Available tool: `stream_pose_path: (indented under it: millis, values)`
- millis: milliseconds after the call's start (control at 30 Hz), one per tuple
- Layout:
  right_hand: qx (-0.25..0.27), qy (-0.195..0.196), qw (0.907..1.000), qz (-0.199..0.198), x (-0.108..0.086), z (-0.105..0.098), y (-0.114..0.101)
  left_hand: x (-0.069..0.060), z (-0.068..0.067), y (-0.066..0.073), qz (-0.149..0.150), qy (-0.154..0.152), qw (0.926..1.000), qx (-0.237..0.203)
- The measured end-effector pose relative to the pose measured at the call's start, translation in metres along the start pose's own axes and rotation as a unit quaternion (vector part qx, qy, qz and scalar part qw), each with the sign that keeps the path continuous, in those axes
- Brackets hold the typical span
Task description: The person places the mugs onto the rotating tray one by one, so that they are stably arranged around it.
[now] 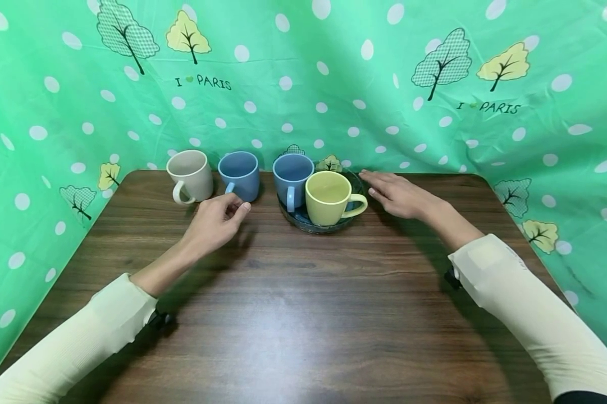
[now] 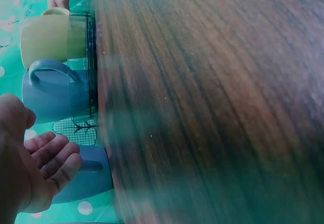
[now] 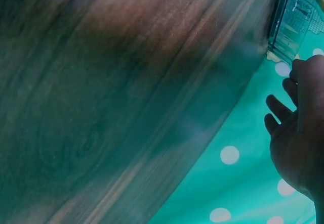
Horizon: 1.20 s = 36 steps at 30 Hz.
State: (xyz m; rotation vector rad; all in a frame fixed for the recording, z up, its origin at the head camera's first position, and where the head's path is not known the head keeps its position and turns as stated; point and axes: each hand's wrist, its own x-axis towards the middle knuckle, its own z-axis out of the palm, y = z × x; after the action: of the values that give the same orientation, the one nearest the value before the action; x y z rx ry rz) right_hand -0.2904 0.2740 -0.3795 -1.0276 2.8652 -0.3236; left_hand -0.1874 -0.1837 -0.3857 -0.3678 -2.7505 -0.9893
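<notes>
My left hand (image 1: 214, 221) is in front of a blue mug (image 1: 240, 175), its fingers loosely bent near the handle. In the left wrist view the palm and fingers hold nothing, and part of that mug (image 2: 86, 178) shows behind them. A clear glass bowl (image 1: 313, 228) bears a second blue mug (image 1: 292, 170) and a yellow mug (image 1: 327, 201), both upright. Beside the bowl's right side lies my right hand (image 1: 401, 195) with fingers extended; whether they touch the glass I cannot tell. The right wrist view shows this hand (image 3: 298, 128) gripping nothing, below the bowl's wall (image 3: 291, 37).
A white mug (image 1: 194, 174) stands left of the single blue mug, handle toward the front. All the mugs are near the back edge of the dark wooden table (image 1: 303, 314). A green dotted cloth (image 1: 333, 73) hangs directly behind it.
</notes>
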Motion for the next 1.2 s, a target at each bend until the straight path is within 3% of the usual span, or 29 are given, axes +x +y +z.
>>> stream_pose_path:
  millis: [233, 567, 800, 1200]
  values:
    - [-0.003, -0.004, 0.9999, -0.009, 0.000, 0.004, 0.000, 0.000, -0.002, -0.005, -0.014, 0.037, 0.9992, -0.004]
    - [-0.034, 0.003, 0.9992, -0.019, -0.004, 0.006, 0.000, 0.002, -0.006, -0.015, -0.061, 0.074, 0.9944, -0.045]
    - [-0.056, 0.003, 0.9982, -0.022, -0.006, 0.006, -0.002, 0.002, -0.007, -0.021, -0.097, 0.069, 0.9912, -0.058]
    - [-0.075, 0.000, 0.9965, -0.036, -0.010, 0.004, -0.006, 0.003, -0.008, -0.027, -0.133, 0.042, 0.9867, -0.083]
